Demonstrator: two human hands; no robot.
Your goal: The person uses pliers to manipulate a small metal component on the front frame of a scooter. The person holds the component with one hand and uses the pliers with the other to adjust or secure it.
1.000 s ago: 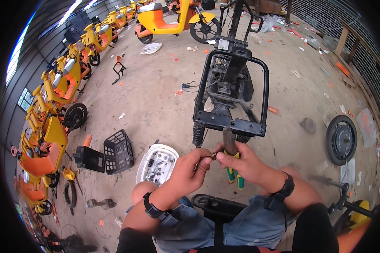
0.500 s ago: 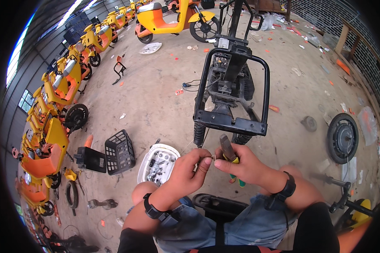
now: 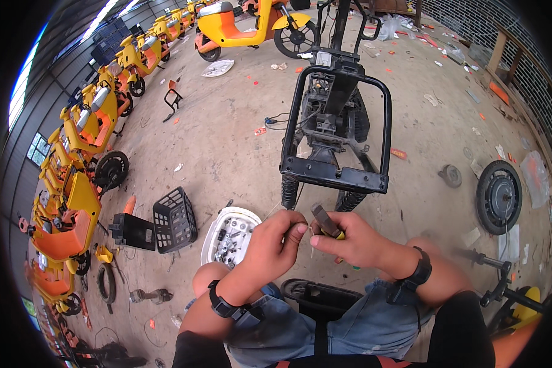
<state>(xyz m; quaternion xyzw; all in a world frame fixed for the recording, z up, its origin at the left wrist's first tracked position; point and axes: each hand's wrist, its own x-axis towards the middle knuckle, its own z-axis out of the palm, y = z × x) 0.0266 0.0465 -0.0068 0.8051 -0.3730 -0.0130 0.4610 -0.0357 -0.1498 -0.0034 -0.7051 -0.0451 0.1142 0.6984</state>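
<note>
One white tray (image 3: 238, 212) of small parts (image 3: 229, 240) sits near the left hand (image 3: 278, 243), which is pinched narrow, contents unclear; the right hand (image 3: 353, 240) grips pliers (image 3: 325, 219) before the black frame (image 3: 334, 175). A loose hold could let the pliers fall.

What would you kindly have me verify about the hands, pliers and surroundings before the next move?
1. Pliers held in the right hand: ok.
2. Head of the pliers apart from the left hand: ok, a gap shows between them.
3. Something pinched in the left fingertips: cannot tell, too small to make out.
4. White tray upright, with small parts inside: ok.
5. Floor free of litter: not ok, scraps such as an orange piece lie about.
</note>
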